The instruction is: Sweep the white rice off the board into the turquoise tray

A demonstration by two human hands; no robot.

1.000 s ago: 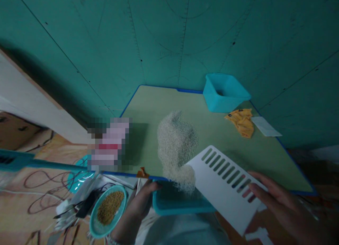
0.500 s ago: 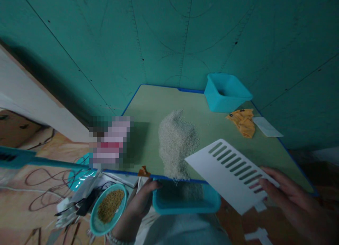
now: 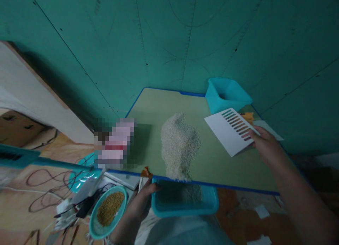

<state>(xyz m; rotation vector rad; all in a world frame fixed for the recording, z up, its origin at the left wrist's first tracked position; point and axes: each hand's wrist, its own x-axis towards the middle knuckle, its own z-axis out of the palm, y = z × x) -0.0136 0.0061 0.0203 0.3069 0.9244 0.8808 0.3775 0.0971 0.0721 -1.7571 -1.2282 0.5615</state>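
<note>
Our left hand [image 3: 144, 199] has its grip on the left end of the near tub [image 3: 185, 214], with the thumb at the rim. This blue tub is just below the front edge of the tabletop [image 3: 156, 103], close to our body, and some small pale grains are inside it. Our right hand [image 3: 265, 141] has its grip on the right end of a white card [image 3: 219, 128], close to its row of long holes. We hold the card over the right part of the tabletop, well apart from the grain pile [image 3: 180, 146]. The big pile sits in the middle and goes right up to the front edge, just above the near tub. Behind the card we see the far tub [image 3: 219, 103], which is blue too, at the back. An orange cloth [image 3: 248, 117] is partly hidden by the card, and a white sheet [image 3: 271, 131] is beside it. On our left there is a pink box [image 3: 116, 144], all blurry, and lower down a round bowl [image 3: 92, 223] with yellow-brown grains.
</note>
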